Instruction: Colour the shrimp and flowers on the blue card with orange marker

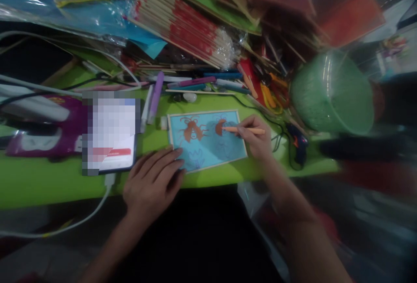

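A blue card (208,144) with a pale wooden frame lies on the green table. Two orange-brown beetle-like drawings (192,130) and fainter purple outlines show on it. My right hand (257,137) pinches an orange marker pen (257,130), its tip at the right-hand beetle shape. My left hand (154,176) lies flat with fingers spread, its fingertips at the card's lower left edge. A phone (120,135) with a lit, partly blurred screen lies just beyond my left hand, a white cable (109,187) plugged into it.
A purple power strip (61,139) lies at the left. Several markers (195,81) lie behind the card, near orange-handled scissors (269,96). On the right stand a green bucket (332,92) and a glue gun (297,146). Wrapped sticks (182,22) are piled at the back.
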`<state>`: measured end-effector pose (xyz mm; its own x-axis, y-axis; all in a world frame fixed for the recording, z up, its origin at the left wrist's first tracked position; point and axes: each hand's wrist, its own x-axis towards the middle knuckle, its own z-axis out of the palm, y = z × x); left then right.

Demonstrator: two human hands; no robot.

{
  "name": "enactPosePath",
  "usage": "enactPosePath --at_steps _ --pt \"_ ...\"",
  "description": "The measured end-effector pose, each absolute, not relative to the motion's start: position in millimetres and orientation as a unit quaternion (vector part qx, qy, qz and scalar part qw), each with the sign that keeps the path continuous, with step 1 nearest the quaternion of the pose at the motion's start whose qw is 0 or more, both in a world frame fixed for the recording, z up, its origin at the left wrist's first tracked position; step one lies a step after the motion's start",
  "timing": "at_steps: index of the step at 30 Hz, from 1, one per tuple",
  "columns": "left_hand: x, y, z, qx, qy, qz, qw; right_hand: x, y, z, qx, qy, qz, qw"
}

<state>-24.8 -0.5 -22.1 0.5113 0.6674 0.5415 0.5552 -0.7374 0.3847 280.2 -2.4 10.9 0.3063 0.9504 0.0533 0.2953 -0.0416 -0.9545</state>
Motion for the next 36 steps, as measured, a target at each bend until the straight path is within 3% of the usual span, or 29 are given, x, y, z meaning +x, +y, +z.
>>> enactPosePath --at_steps 5,36 --pt "-24.1 -0.6 -22.3 0.862 0.359 0.350 0.076 282.9 -1.4 11.3 -0.640 -0.466 0.302 0.530" --pt "-26.1 -1.1 -23.6 0.852 0.369 0.364 0.072 283.9 3.9 14.3 -0.653 -0.474 0.329 0.491"
